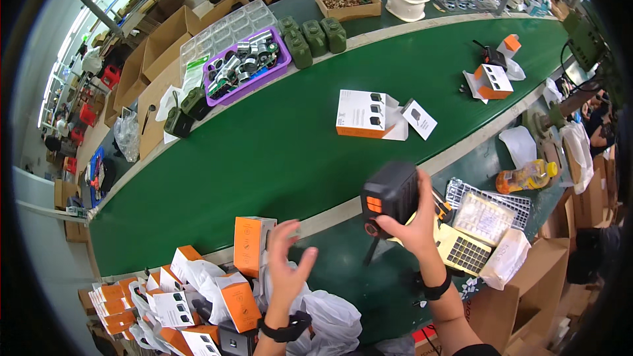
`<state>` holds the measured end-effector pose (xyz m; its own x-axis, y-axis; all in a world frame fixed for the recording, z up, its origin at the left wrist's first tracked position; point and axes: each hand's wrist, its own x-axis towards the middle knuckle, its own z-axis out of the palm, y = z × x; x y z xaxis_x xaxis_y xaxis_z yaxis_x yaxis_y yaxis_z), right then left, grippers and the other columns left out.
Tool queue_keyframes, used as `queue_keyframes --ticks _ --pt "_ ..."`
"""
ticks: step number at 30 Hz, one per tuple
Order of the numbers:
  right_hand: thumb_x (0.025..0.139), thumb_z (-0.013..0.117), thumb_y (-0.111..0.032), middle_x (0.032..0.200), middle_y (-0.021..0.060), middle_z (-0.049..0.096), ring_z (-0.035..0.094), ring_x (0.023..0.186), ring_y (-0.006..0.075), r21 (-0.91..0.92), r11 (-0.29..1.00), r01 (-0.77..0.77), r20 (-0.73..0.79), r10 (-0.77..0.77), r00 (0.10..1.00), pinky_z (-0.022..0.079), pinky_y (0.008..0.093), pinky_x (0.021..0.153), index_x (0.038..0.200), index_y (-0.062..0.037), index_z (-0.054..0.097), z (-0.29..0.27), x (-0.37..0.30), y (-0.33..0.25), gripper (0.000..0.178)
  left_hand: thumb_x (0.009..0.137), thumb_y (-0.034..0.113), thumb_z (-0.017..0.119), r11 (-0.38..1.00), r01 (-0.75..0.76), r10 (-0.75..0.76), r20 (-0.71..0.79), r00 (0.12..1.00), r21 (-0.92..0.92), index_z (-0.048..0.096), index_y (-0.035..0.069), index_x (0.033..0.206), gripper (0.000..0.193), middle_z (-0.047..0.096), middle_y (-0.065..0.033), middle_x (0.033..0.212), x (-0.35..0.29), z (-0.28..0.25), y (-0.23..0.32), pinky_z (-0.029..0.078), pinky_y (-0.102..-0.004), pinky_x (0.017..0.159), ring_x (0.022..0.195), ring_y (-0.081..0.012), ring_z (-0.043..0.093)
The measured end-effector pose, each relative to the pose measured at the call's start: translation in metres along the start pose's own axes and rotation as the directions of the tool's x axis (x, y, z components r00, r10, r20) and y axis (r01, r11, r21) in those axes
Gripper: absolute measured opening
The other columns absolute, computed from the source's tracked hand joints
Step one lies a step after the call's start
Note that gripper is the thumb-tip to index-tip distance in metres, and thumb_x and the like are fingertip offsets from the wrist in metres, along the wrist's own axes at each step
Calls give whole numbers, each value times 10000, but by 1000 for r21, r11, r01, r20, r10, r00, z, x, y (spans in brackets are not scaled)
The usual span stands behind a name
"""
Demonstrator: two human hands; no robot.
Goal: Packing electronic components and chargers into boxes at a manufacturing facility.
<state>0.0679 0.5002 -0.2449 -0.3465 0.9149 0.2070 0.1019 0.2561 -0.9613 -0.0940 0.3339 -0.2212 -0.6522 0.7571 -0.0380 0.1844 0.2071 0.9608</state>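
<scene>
Green belt (250, 171) runs crosswise; at its near edge, my right hand (422, 229) grips a black device (394, 191), while my left hand (287, 280) spreads wide, empty, beside an orange box (248, 245). Apparent step: holding the device; turning it calls for steady support.

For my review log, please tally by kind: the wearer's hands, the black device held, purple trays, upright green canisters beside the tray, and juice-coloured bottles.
Hands (left hand, right hand): 2
Black device: 1
Purple tray: 1
Green canisters: 4
Bottle: 1
Total: 9
</scene>
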Motion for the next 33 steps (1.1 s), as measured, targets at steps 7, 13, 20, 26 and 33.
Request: queue_keyframes --ticks 7,13,20,26,33 --pt "709 518 -669 1103 353 514 586 876 442 573 -325 -753 815 123 567 470 504 788 1357 68 273 15 -24 -7 1011 704 72 664 812 -134 245 -123 962 568 552 46 1081 394 466 -160 1191 7 -1 -7 359 -431 954 1132 -352 445" --pt "629 582 -714 1109 359 491 569 914 437 382 -527 -759 827 -171 535 466 486 763 1342 87 291 24 -32 3 1112 674 170 717 374 151 133 -214 968 915 460 81 1240 628 391 -187 1270 5 -32 -34 318 -488 970 1175 -395 390" --pt "613 618 -691 1214 308 464 486 1106 414 456 -566 -687 767 -142 626 386 527 888 1340 1 357 22 -30 -16 1037 714 124 684 397 211 8 -233 972 893 399 153 1320 670 397 -189 1246 6 -52 -50 367 -480 901 1075 -385 461" --pt "755 608 -434 856 75 449 464 833 196 419 -755 -504 809 58 585 404 349 747 1064 11 505 23 -23 -7 552 722 129 674 438 179 23 -210 978 881 415 180 1320 654 400 -186 1233 7 -52 -57 386 -487 857 1058 -387 467" --pt "847 554 -245 819 76 475 498 664 175 209 -793 -573 668 -313 676 420 291 564 1011 -10 548 29 -30 5 286 709 134 681 425 156 63 -201 978 892 399 192 1341 694 400 -186 1221 8 -53 -57 390 -482 844 1030 -382 473"
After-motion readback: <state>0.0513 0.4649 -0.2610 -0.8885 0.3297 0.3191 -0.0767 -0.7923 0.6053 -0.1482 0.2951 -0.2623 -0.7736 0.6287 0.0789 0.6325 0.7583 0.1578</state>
